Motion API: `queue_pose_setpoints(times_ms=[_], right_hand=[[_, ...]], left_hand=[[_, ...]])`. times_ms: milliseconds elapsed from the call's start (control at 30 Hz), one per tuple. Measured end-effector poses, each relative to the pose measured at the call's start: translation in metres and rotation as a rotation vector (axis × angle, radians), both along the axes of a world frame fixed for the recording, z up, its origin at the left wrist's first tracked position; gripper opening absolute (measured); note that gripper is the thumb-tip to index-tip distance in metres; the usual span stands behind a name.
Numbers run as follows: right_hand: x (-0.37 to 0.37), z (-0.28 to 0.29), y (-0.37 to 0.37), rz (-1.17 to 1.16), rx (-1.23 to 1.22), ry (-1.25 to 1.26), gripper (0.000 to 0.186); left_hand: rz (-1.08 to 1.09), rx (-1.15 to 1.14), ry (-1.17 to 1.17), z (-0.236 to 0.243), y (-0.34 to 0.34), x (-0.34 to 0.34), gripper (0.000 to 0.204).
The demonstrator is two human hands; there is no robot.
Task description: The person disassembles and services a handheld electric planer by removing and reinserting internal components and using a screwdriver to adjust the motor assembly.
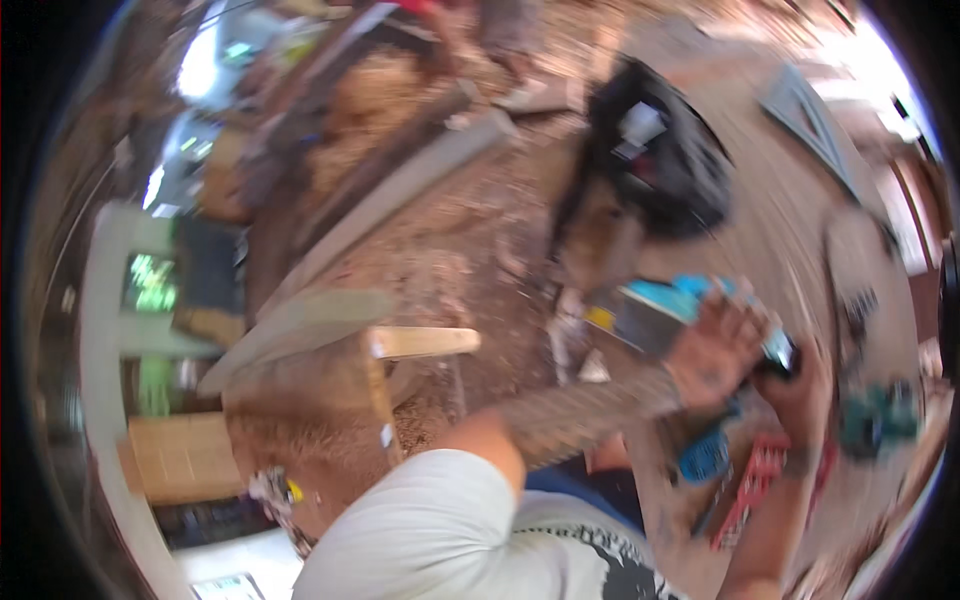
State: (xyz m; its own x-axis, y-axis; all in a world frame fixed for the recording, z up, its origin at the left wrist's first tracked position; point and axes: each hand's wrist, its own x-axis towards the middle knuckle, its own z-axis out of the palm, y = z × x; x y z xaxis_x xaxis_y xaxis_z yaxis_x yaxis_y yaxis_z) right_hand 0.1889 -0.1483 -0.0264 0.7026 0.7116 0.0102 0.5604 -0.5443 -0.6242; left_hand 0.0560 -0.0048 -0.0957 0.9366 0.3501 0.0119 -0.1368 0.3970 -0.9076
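A teal power planer (655,300) with a flat grey face is tilted over the workbench, blurred by motion. My left hand (715,345) lies across its teal body, the fingers curled over it. At the planer's right end, around a dark shiny part, my right hand (800,385) is closed. The exact grip of both hands is smeared. Below them on the bench lie a blue oval object (705,457) and a red slotted object (750,490). A green power tool (880,417) rests right of my right hand.
A black backpack (665,150) sits on the bench beyond my hands. Farther right lies a grey triangular frame (810,125). To the left, long timber beams (400,200) and a wooden frame piece (425,342) stand over shavings-covered ground. A cardboard box (185,457) is at far left.
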Motion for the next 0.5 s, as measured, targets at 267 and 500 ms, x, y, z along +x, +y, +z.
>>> queue_pose_setpoints(times_ms=[267, 500], right_hand=[[0.002, -0.023, -0.017, -0.016, 0.011, -0.190, 0.066], [0.013, -0.029, -0.023, 0.033, -0.015, -0.179, 0.057]], left_hand=[[1.162, 3.502, 1.321, -0.001, 0.005, 0.009, 0.069], [1.136, 3.452, 1.348, 0.001, 0.001, 0.012, 0.065]])
